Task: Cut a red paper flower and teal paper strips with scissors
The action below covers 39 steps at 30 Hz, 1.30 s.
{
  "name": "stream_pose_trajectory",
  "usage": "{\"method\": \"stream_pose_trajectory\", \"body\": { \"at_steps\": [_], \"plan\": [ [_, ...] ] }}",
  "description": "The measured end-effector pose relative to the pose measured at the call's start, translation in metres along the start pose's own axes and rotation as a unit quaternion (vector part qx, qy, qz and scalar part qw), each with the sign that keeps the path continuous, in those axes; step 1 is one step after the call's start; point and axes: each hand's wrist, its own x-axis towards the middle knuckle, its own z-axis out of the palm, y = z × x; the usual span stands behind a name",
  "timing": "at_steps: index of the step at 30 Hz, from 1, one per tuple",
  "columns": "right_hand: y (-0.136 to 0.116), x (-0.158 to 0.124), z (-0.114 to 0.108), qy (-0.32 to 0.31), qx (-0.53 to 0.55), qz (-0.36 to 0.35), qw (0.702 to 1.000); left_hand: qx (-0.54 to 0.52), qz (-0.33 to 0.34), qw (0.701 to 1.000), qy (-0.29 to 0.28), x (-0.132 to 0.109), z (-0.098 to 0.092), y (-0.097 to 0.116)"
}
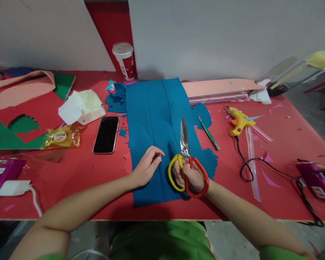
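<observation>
My left hand [147, 167] rests on a large blue sheet [148, 115] that lies lengthwise across the table. Its fingers are loosely bent, with nothing seen in them. In my right hand [193, 175] is a pair of scissors [184, 139] with one yellow and one red handle. The blades point away from me above the sheet and look closed together. Fold lines run along the blue sheet. Cut blue pieces [209, 162] stick out beside its right edge, and more crumpled blue scraps [117, 99] lie at its upper left.
A phone [106, 135] lies left of the sheet. Rightward are a green cutter [209, 133], a yellow glue gun [241, 121] with a trailing black cord, and clear strips [252, 162]. A paper cup [124, 61] stands at the back by a grey panel [227, 39].
</observation>
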Motion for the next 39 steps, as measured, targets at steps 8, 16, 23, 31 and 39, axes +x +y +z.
{"method": "stream_pose_trajectory", "body": {
  "at_steps": [8,16,23,31,39],
  "plan": [
    [-0.008,-0.001,0.003,-0.058,0.018,-0.011,0.998,-0.001,-0.009,1.000,0.002,-0.001,-0.001,0.003],
    [0.005,0.001,-0.003,-0.053,0.029,-0.003,0.998,0.001,-0.006,1.000,0.010,-0.001,0.000,0.003],
    [-0.007,-0.008,0.003,-0.054,0.012,0.058,0.997,-0.053,-0.020,0.998,-0.003,-0.002,0.001,0.004],
    [-0.002,0.000,0.007,0.034,0.015,-0.019,0.999,-0.058,-0.012,0.996,-0.072,-0.001,0.002,0.005],
    [0.006,0.000,0.002,-0.050,0.040,-0.014,0.998,-0.049,-0.022,0.994,-0.094,-0.002,0.004,0.008]
  ]
}}
